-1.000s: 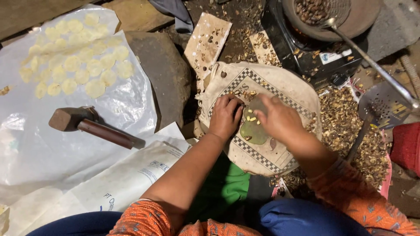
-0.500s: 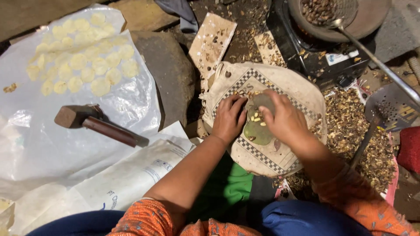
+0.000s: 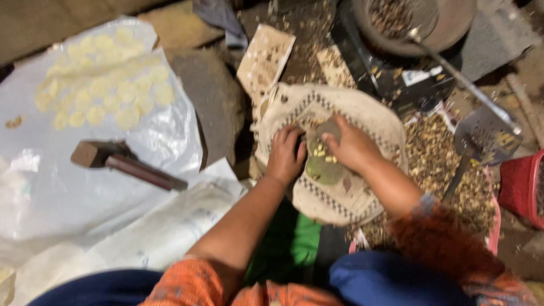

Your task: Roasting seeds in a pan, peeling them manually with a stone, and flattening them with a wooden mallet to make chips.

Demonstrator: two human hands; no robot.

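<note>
Between the two hands sat a flat green stone [image 3: 324, 164] with a few pale kernels [image 3: 318, 152] on it, resting on a patterned cloth [image 3: 362, 113]. Left hand [image 3: 286, 154] curled loosely beside it, right hand [image 3: 352, 146] pinching at the kernels. Wooden mallet [image 3: 126, 164] lay well off to the left.

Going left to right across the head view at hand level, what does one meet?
White plastic sheet → wooden mallet → left hand → small greenish stone with pale kernels → right hand → heap of broken shells → red container.
</note>
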